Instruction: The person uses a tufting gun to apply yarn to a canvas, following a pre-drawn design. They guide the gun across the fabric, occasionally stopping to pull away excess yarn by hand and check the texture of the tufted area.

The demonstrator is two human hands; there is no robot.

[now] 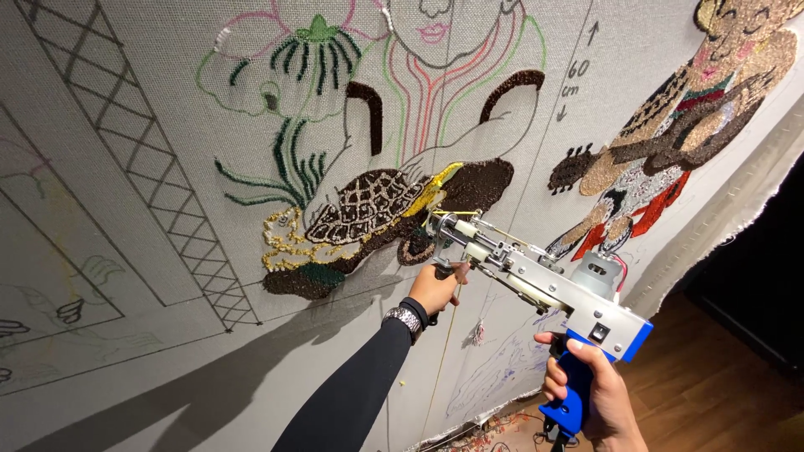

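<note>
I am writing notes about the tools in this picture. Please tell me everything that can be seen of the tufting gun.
The tufting gun has a silver metal body, a pale motor housing with red wires, and a blue plastic grip. It is tilted, with its needle end up-left against the stretched grey cloth, beside the tufted turtle. The right hand grasps the blue grip; the left hand holds the front handle under the body. Yellow yarn runs to the tip.

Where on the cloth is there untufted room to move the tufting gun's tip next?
Bare cloth lies below the tufted turtle, right of the lattice outline. Another strip runs between the turtle and the tufted figure. It is crowded at the tufting gun, held by left hand and right hand.
</note>
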